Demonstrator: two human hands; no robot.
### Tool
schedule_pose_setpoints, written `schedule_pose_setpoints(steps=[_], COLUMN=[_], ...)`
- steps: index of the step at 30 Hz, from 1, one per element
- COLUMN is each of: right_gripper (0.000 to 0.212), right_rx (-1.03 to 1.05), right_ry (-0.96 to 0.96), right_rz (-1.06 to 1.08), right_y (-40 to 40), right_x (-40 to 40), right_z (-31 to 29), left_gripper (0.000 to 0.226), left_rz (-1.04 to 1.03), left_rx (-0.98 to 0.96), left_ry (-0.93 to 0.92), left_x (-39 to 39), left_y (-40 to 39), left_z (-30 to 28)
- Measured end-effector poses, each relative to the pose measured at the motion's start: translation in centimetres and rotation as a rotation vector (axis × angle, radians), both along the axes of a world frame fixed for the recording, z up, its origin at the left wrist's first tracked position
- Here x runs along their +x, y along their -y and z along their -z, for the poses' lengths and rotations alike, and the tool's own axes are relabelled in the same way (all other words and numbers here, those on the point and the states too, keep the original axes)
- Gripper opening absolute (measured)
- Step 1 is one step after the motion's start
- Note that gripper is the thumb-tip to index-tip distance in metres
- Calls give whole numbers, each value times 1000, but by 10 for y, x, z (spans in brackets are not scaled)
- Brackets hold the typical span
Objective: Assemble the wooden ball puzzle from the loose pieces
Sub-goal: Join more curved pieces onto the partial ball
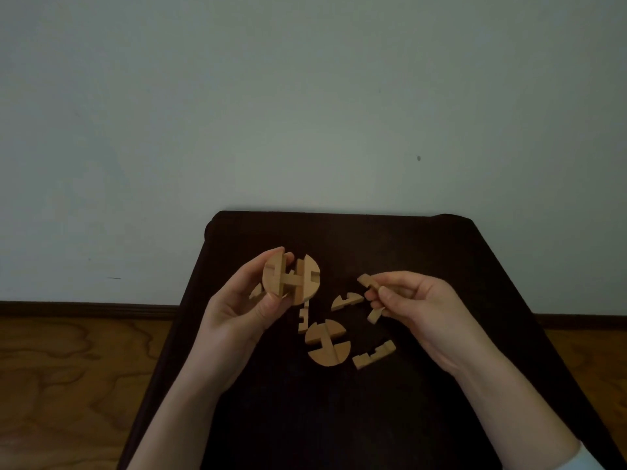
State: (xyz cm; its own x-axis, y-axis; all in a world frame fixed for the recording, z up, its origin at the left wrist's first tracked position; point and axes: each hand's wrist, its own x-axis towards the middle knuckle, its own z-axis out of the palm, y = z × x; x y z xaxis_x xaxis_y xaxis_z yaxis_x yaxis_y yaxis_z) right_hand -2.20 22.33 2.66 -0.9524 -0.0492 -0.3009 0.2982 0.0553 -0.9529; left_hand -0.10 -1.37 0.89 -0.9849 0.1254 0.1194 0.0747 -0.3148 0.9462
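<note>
Forearms: both enter from bottom edge, bare; pale sleeve (576,457) at bottom right corner, nearest the camera.

Table (339,418): dark top, set vs. pale wall (305,96); wood floor (68,385) at left & right.

Left hand (237,300): raised over table's left part, fingers & thumb curled round ball (291,279), part-built. Ball's disc faces stand roughly upright, slots showing toward camera; crossing bars visible in middle. Thumb at lower front, fingertips over top.

Right hand (417,307): raised over table's right part, fingertips pinching curved piece (371,296). Piece's long axis runs near vertical, upper end tilted left, lower end pointing down toward table.

Loose pcs on table, btwn the hands:
- half-disc (346,301), notched, just left of right-hand fingertips, long axis approx. left-right.
- disc pair (327,342), slotted together, lying near table centre.
- narrow piece (302,320), notched, long axis near vertical, just below ball & touching or just beside disc pair; cannot tell which.
- bar (374,354), notched, right of disc pair, long axis diagonal, right end higher.
</note>
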Motion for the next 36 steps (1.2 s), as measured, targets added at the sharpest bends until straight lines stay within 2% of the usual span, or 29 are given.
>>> schedule_pose_setpoints(steps=[4,7,12,18,36], right_gripper=[23,20,15,16,16], right_rx=[197,247,363,433,466], right_ry=[-180,-349,-552,-553,-543], right_rz=[8,8,-138,-236,-279], right_y=[18,32,60,77,77], right_x=[4,6,7,6,2], right_z=[-16,-30,-47,-46,-44], left_gripper=[61,59,58,62,59], left_rz=[4,0,2,24,22], left_rx=[-3,-6,12,47,48], left_ry=[-26,-39,-38,-39,-31], left_x=[0,0,-1,-1,-2], left_y=[-1,-1,-2,-2,-2], left_z=[1,2,2,5,6])
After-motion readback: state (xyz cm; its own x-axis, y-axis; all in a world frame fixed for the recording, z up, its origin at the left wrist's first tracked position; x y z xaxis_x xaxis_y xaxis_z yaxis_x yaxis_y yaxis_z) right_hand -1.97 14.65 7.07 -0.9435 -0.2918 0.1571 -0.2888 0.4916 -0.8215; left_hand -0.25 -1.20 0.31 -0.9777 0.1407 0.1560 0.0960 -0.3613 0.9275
